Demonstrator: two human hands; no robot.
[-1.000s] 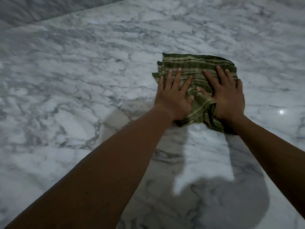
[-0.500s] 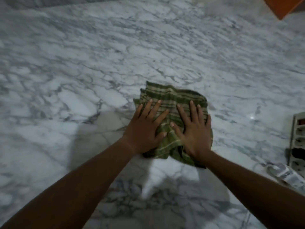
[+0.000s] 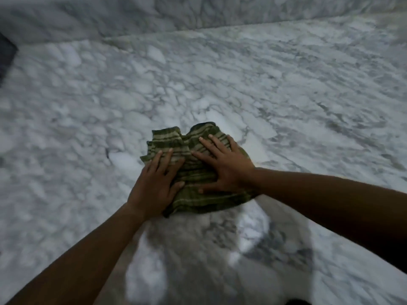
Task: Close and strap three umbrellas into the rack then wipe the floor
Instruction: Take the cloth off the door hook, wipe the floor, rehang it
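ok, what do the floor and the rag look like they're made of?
Floor: likely marble or marble-look tile, white with grey veining; blur hides sheen. Rag: soft woven cloth, perhaps cotton, matte green with pale stripes, bunched in folds under left hand and right hand.

The cloth [image 3: 191, 170]: dark olive green crossed by bands of pale cream stripes, plaid where they meet. The floor [image 3: 286, 95]: white marble with an irregular net of grey veins, tinted by a soft grey shadow in its near part. The wall [image 3: 110, 16]: similar grey-veined marble. The dark object [image 3: 6, 53] at the left edge: near black, plain.
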